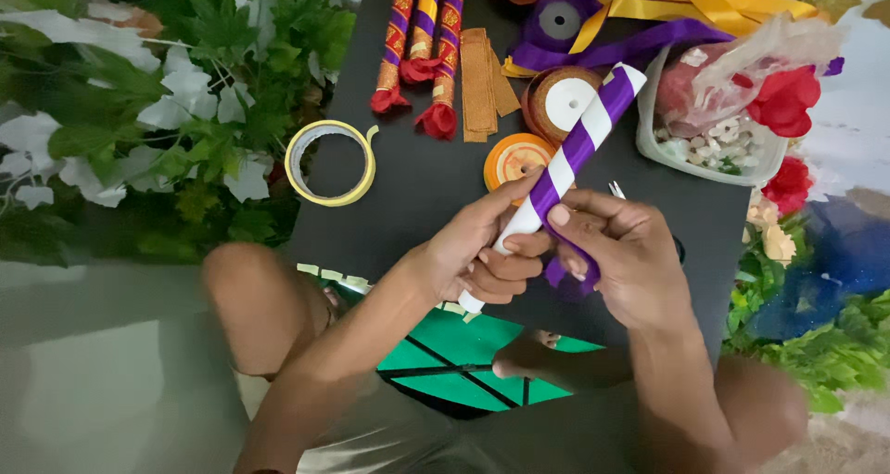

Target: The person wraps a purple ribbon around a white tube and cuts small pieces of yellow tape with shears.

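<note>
At the centre of the head view, over a black board (408, 196), both hands work on a white stick (579, 145) that slants from six o'clock up toward one o'clock. The left hand (477, 252) is closed around the stick's lower end, fingers curled under it and thumb along the top. The right hand (616, 256) is pinched on a purple ribbon (561, 173), which winds round the stick in a spiral, leaving white bands between the turns; a loose loop of the ribbon shows below the right palm.

At twelve o'clock from the hands lie three finished sticks (422, 38), wrapped in red, purple and gold with red tassels at their near ends, touching one another. Just beside them, at their three o'clock, lies a strip of brown pieces (480, 80). An orange spool (514, 159) sits just behind the left thumb, and a brown spool (561, 99) lies under the stick's upper half. A purple spool (556, 20) with yellow ribbons (705, 1) lies at one o'clock. A tape roll (331, 162) lies at ten o'clock, well apart from the hands. A clear tub (714, 126) with small pale bits stands at two o'clock, with red flowers (788, 99) beside it. Green leaves (185, 94) fill the nine o'clock side. A green sheet (454, 363) lies at six o'clock between the knees.
</note>
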